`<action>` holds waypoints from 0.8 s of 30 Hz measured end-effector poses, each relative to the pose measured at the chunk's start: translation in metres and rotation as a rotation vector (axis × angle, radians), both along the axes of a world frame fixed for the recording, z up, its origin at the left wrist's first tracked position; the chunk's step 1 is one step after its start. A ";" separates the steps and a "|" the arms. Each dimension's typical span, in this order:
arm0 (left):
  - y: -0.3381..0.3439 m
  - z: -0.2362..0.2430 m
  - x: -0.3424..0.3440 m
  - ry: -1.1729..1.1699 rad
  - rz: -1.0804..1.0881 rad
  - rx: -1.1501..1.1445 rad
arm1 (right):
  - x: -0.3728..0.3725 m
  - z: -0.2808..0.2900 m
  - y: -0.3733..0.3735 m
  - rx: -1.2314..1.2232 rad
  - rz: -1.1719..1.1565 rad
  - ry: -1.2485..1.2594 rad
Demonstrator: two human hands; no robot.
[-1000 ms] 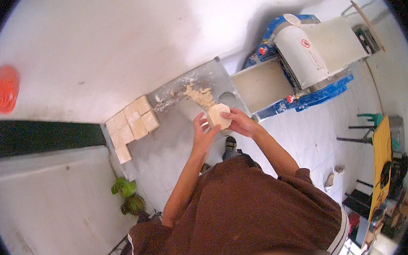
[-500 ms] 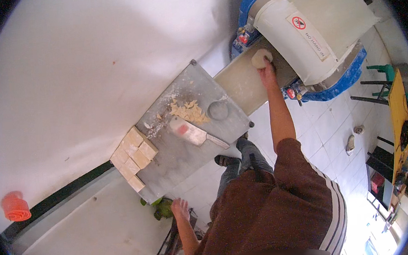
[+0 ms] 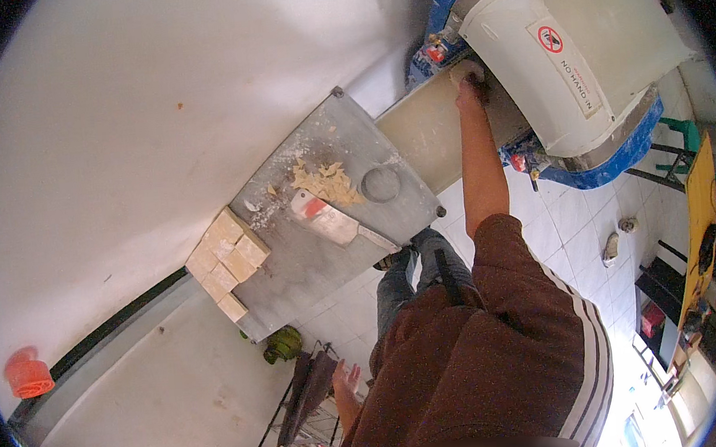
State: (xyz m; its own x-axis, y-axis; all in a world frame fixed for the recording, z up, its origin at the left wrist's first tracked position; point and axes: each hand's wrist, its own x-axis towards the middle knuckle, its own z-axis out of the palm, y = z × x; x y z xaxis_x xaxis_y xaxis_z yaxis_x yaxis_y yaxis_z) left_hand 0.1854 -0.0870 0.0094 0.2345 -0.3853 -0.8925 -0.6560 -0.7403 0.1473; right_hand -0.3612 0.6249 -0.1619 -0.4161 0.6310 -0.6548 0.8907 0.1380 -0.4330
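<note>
My right hand (image 3: 472, 90) reaches far out over the feed tray (image 3: 427, 138) of a large white and blue roller machine (image 3: 559, 56). Its fingers are curled against a pale, rounded piece of dough (image 3: 464, 70), partly hidden by the hand, close to the machine's opening. My left hand (image 3: 347, 379) hangs low beside my body with its fingers apart and nothing in it. On the grey metal table (image 3: 295, 275) lie a cleaver (image 3: 330, 219) with a reddish mark on its blade, torn dough scraps (image 3: 325, 182) and a round grey ring or dish (image 3: 380, 184).
Several pale dough blocks (image 3: 230, 252) are grouped at the table's left end, by the white wall. An orange roll (image 3: 28, 375) sits far left. Below the table are a green round object (image 3: 283, 344) and a dark rack (image 3: 304, 396). A yellow board (image 3: 696, 222) stands right.
My right hand has pushed the dough farther up the tray, nearer the machine's opening. My left hand has drawn down and right, toward my body. The view has shifted slightly.
</note>
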 end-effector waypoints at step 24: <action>0.003 -0.049 -0.032 0.190 -0.181 -0.035 | 0.056 0.214 -0.120 -0.249 0.307 0.944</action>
